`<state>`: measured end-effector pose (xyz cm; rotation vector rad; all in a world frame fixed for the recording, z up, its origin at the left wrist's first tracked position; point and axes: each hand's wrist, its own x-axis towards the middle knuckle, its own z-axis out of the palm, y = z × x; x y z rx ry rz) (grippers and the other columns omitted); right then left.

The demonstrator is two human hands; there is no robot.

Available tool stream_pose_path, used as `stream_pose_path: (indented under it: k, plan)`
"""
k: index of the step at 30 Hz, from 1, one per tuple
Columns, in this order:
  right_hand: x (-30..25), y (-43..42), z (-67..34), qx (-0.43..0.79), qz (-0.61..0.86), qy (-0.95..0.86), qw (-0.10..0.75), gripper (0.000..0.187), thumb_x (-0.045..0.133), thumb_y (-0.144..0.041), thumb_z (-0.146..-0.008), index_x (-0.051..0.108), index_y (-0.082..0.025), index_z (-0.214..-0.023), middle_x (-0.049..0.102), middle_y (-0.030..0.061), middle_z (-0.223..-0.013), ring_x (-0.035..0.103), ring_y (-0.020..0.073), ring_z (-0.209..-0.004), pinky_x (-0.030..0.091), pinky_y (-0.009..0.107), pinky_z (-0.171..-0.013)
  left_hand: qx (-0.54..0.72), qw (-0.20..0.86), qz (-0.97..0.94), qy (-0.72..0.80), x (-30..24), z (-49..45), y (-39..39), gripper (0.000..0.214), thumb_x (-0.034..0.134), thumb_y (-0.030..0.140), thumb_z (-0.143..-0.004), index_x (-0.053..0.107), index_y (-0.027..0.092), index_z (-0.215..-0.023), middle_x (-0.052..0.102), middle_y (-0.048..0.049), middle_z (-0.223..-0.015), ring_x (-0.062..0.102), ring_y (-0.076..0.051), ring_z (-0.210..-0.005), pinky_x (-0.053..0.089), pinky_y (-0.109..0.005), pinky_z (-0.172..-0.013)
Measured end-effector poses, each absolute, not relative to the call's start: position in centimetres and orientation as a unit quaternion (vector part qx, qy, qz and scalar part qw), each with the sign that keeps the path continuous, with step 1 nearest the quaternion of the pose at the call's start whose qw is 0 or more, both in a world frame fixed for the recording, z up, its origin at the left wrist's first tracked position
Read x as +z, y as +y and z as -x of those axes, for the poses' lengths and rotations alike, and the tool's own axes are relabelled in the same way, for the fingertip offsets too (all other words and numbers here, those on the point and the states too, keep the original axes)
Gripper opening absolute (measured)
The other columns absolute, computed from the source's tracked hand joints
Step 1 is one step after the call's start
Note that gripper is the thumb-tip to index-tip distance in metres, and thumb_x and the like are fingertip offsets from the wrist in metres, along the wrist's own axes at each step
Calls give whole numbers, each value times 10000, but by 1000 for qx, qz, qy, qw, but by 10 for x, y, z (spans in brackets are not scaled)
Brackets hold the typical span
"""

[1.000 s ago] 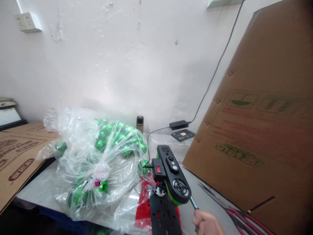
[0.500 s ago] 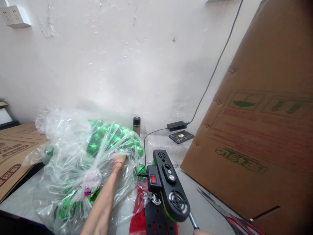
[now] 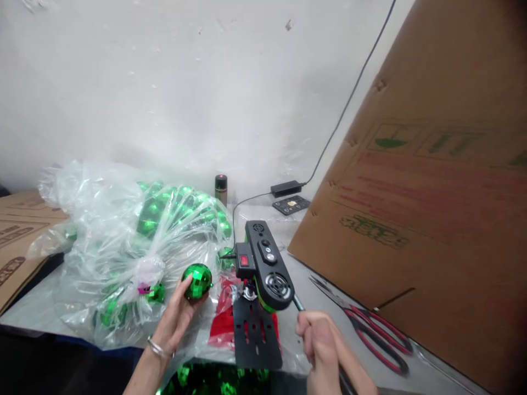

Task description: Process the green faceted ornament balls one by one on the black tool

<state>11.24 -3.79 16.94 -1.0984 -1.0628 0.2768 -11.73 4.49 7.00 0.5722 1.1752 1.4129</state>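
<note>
My left hand [image 3: 176, 315] is closed round a green mirrored ball [image 3: 197, 281], held just in front of a clear plastic bag [image 3: 123, 241] stuffed with several more green balls. My right hand [image 3: 325, 345] grips a thin metal rod [image 3: 299, 303] that runs up into a black and green device [image 3: 263, 264] with a red switch. The device sits on a black slotted plate [image 3: 256, 337] over a red sheet [image 3: 224, 321].
A large cardboard sheet [image 3: 432, 181] leans along the right. Red-handled scissors [image 3: 366, 329] lie at its foot. A small dark can [image 3: 221, 189], a power adapter [image 3: 285, 188] with its cable and a black remote [image 3: 291, 204] stand by the wall. Flat cardboard [image 3: 16, 241] lies at left.
My left arm reached into the bag and came back holding one green ball. The view tilted down, so my right hand on the rod shows more fully.
</note>
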Motion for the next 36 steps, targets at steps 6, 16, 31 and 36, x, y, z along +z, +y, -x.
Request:
stream_pose_path:
  k: [6, 16, 31, 36]
  plan:
    - [170, -32, -117, 87, 431, -542, 716, 480, 538, -272, -1185, 529, -234, -707, 553, -23, -654, 555, 123, -591, 361, 275, -525, 556, 523, -338, 551, 28, 64, -13, 797, 865, 703, -884, 656, 241, -1500, 754, -132, -1537, 680, -389, -1491, 561, -516, -1260]
    - [167, -37, -119, 85, 433, -563, 699, 409, 504, -219, -1183, 565, -233, -778, 577, -25, -703, 556, 119, -601, 396, 276, -545, 496, 366, -534, 579, -13, 21, -10, 875, 842, 641, -875, 559, 226, -1590, 635, -203, -1671, 537, -459, -1622, 417, -657, -1356]
    - [166, -36, -120, 72, 422, -568, 703, 379, 494, -184, -1173, 582, -236, -808, 600, -26, -726, 561, 109, -606, 407, 242, -536, 461, 377, -617, 514, -3, 8, 3, 757, 926, 358, -752, 660, 224, -1448, 724, -175, -1461, 680, -457, -1419, 516, -694, -1255]
    - [157, -37, -124, 86, 433, -568, 695, 376, 498, -175, -1165, 576, -232, -802, 583, -17, -724, 530, 115, -577, 372, 269, -512, 435, 426, -602, 517, -5, 15, 6, 837, 937, 332, -691, 648, 204, -1466, 759, -164, -1398, 729, -436, -1324, 549, -672, -1218]
